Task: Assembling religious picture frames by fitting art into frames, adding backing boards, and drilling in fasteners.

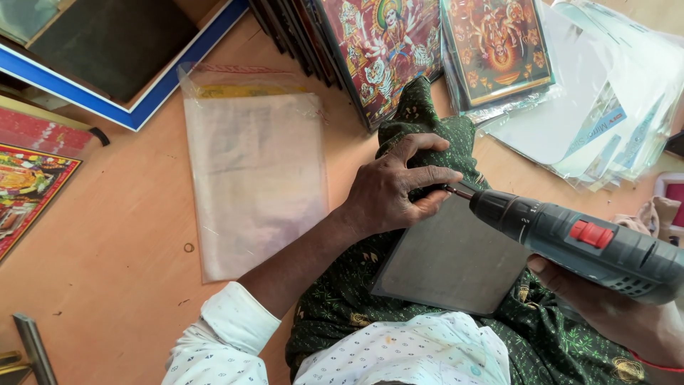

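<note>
The grey backing board [450, 260] rests on our lap, our left hand [396, 187] pinching its top edge right at the bit. Our right hand [605, 303] grips the cordless drill [584, 242]; we judge a slip could gouge those fingers.

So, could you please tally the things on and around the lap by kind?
Drill: 1
Dark board: 1
Clear bags: 1
Picture at left edge: 1
Hands, left and right: 2
Total: 6
</note>
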